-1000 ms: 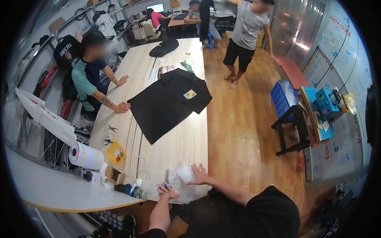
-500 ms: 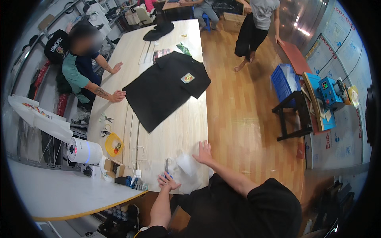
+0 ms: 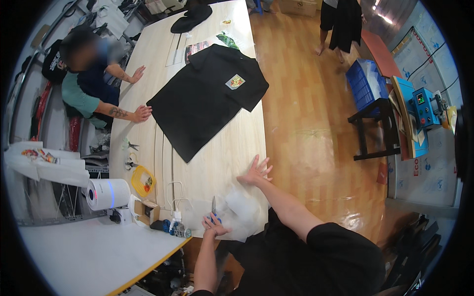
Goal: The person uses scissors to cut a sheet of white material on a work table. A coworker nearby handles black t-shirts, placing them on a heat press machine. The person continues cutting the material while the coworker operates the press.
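Note:
My left hand (image 3: 215,226) rests with its fingers spread at the near end of the pale wooden table, over the blue handles of a pair of scissors (image 3: 214,204). Crumpled clear plastic (image 3: 239,207) lies between my two hands. At the table's right edge, my right hand (image 3: 256,173) is open with its fingers fanned out, holding nothing. Beyond them a black T-shirt (image 3: 197,103) is spread flat, a small colourful crest patch (image 3: 235,82) on its chest. A co-worker's hand (image 3: 142,114) touches the shirt's lower left corner.
Along the table's left side lie small snips (image 3: 132,145) and a yellow basket (image 3: 143,181). A white cylindrical device (image 3: 107,194) stands beside them. On the right are a blue crate (image 3: 366,86) and a blue press machine (image 3: 425,108). Another person holds dark cloth (image 3: 347,22) at the back.
The view has shifted a little. My right hand's fingers have spread wider at the table edge. The person at the back has moved farther off and now shows dark cloth.

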`<state>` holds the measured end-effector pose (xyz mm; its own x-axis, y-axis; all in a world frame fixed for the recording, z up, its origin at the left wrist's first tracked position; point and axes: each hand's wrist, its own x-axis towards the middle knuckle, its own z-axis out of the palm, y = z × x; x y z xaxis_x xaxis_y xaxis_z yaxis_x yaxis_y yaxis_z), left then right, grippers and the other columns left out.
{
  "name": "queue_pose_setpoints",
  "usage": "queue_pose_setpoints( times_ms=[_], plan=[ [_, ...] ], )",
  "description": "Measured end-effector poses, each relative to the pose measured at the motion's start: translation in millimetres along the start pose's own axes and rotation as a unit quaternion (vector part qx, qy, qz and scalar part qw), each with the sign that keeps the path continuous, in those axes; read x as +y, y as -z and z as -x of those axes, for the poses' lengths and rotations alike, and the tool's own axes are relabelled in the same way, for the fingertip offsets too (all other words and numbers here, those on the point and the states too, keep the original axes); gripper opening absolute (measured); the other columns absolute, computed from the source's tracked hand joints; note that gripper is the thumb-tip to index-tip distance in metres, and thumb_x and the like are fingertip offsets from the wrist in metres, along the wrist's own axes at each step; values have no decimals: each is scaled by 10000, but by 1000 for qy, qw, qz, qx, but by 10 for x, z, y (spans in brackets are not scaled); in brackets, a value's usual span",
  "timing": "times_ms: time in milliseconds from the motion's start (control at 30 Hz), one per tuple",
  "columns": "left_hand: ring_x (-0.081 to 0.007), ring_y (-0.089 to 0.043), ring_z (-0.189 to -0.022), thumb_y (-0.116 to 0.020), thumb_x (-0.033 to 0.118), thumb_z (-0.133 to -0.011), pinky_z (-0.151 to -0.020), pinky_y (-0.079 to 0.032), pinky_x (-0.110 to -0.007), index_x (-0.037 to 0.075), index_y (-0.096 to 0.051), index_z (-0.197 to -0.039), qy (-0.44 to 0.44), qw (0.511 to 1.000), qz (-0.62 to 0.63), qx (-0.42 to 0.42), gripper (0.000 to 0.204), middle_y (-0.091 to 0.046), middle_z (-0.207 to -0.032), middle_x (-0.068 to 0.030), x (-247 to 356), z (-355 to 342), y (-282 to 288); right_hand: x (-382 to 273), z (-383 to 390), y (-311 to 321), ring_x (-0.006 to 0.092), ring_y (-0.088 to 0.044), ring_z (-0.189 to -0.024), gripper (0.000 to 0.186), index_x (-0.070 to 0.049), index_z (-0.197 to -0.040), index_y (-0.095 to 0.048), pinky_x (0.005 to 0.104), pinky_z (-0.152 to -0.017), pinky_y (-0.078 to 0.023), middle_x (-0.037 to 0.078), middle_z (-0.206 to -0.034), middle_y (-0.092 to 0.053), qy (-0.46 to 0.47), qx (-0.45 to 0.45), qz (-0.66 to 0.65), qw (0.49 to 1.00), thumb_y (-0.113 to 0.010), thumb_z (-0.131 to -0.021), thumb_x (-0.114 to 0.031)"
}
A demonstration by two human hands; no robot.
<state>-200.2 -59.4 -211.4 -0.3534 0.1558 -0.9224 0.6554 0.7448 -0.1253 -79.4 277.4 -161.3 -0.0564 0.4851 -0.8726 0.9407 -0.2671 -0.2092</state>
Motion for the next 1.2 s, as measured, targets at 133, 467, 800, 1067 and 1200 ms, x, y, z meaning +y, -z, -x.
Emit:
queue_pose_setpoints(
  times_ms=[133,467,800,1067,1200],
  plan=[
    [-563,118,-1632,-824,786,-752,-1289,-103,-734,119,11,-1758,8,999,47,-21,1468,70,-1805,-280,-40,0,470,65,-308,13,551,321,-1578,1619,-308,-1633,407,858,-1183,-120,214,-1666,500,15,-40,6,999,-927,-747,-545],
    [-302,-765,-988,-796,218,-951,-898,-601,-392,28,-765,-1203,-400,786,225,416,317,-778,-1129,-171,2680,-516,4453,-74,-457,286,571,123,-1627,1410,-243,-1729,214,787,-1219,-202,266,-1770,262,3,-64,49,997,-875,-865,-477],
    [-331,-721,-1065,-740,186,-981,-914,-576,-457,107,-774,-1109,-419,757,57,498,154,-731,-1090,-116,4543,-2131,6191,-73,-699,157,641,181,-1579,1370,-169,-1719,228,824,-1187,-120,381,-1708,296,3,-101,14,995,-859,-910,-372],
    [-314,-711,-1102,-717,131,-983,-939,-567,-450,126,-747,-1153,-422,767,-16,483,173,-710,-1140,-82,4708,-2403,6443,-89,-782,159,653,233,-1559,1357,-154,-1710,246,822,-1185,-70,403,-1678,339,-1,-118,-2,993,-844,-927,-355],
    [-312,-700,-1092,-707,123,-988,-933,-559,-450,118,-731,-1121,-431,771,-12,468,135,-688,-1120,-77,4683,-2447,6488,-106,-777,155,652,250,-1553,1359,-157,-1709,251,822,-1183,-57,404,-1672,351,1,-113,-12,994,-844,-926,-342]
  ],
)
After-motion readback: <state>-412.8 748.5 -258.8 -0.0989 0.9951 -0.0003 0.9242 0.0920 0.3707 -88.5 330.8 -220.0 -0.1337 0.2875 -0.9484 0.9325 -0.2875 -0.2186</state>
